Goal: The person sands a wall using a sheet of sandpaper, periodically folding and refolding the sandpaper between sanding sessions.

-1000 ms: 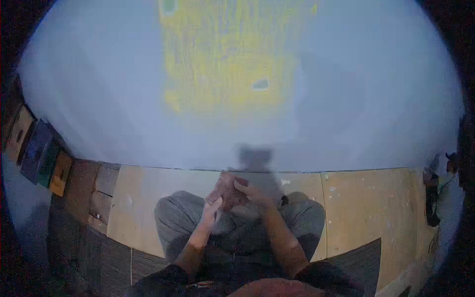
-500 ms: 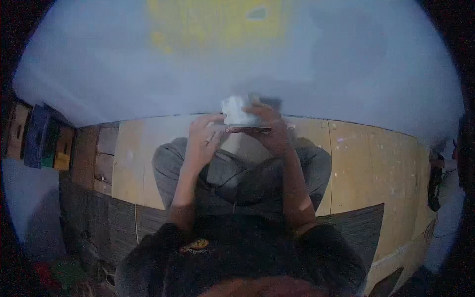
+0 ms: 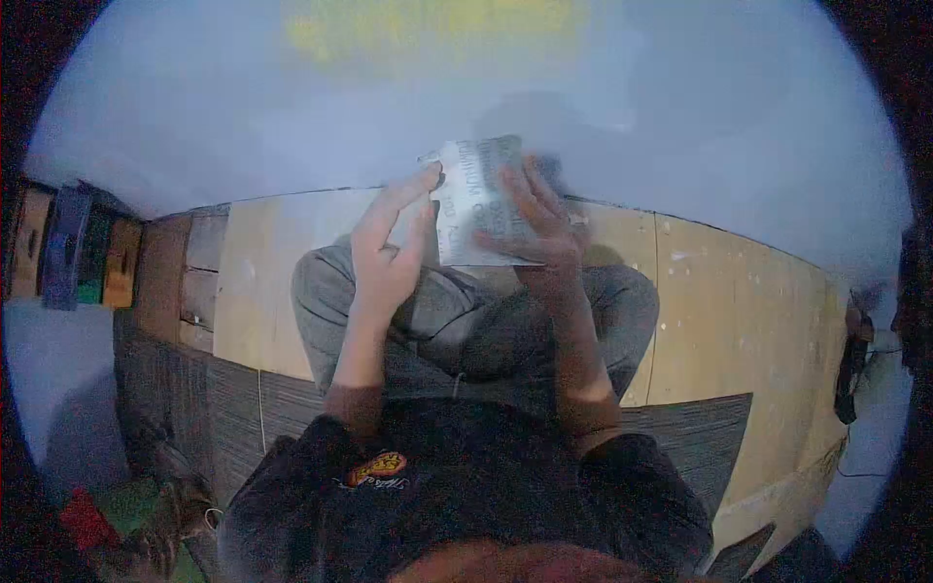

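Observation:
Before my crossed legs I hold up a flat, pale silvery rectangular thing (image 3: 471, 204) printed with lines of large letters. Its kind is not clear; light glares off its middle. My left hand (image 3: 394, 233) grips its left edge, with thumb and fingertips closed on that side. Across its right part lies my right hand (image 3: 544, 223), thumb over the printed face and the other fingers near the right edge, somewhat smeared by motion. The back of the thing is hidden.
I sit on a floor of pale wooden boards (image 3: 739, 291) with dark striped matting (image 3: 680, 428) nearer me. A bluish wall (image 3: 292, 126) with a yellow patch (image 3: 437, 29) rises ahead. Wooden furniture (image 3: 121, 262) stands left; a dark hanging object (image 3: 852, 364) is at right.
The silvery thing has tilted from nearly edge-on to showing its printed face and has risen slightly. Both hands have shifted along its sides, still holding it. The camera view has tipped a little downward.

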A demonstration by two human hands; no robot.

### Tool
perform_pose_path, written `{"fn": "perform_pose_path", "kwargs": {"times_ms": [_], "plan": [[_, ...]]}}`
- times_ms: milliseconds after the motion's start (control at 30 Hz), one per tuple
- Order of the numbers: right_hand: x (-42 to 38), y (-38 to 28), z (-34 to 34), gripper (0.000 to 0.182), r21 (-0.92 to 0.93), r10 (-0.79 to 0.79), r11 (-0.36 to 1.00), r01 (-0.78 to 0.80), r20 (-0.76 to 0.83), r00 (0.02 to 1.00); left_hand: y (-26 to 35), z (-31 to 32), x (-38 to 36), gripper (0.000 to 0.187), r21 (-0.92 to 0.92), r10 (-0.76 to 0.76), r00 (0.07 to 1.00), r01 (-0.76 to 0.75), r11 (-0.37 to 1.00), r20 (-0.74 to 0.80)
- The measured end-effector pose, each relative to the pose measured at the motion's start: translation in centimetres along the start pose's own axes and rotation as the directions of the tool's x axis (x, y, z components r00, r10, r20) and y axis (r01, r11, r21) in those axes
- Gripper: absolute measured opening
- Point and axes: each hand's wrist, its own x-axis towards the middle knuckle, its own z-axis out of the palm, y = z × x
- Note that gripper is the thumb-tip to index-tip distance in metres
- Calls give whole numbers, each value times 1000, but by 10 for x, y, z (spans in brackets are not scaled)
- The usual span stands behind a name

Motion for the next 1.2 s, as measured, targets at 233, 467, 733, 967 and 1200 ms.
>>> {"fn": "perform_pose_path", "kwargs": {"times_ms": [233, 467, 733, 967, 1200], "plan": [[11, -23, -12, 28, 2, 112, 994, -113, 117, 987, -6, 4, 11, 41, -52, -79, 997, 79, 996, 7], [10, -19, -7, 29, -42, 45, 998, -42, 87, 995, -6, 1, 7, 49, -278, -180, 981, 152, 948, -75], [16, -23, -4, 29, -116, 106, 989, -93, 112, 988, -6, -2, 9, 54, -328, -215, 968, 162, 931, -132], [-1, 1, -14, 29, 208, 224, 946, -249, 136, 965, 1, 1, 8, 55, -465, -292, 949, 207, 861, -118], [5, 11, -27, 18, 861, 529, 247, -445, 265, 806, 25, 10, -12, 57, -384, -262, 964, 230, 894, -32]]}}
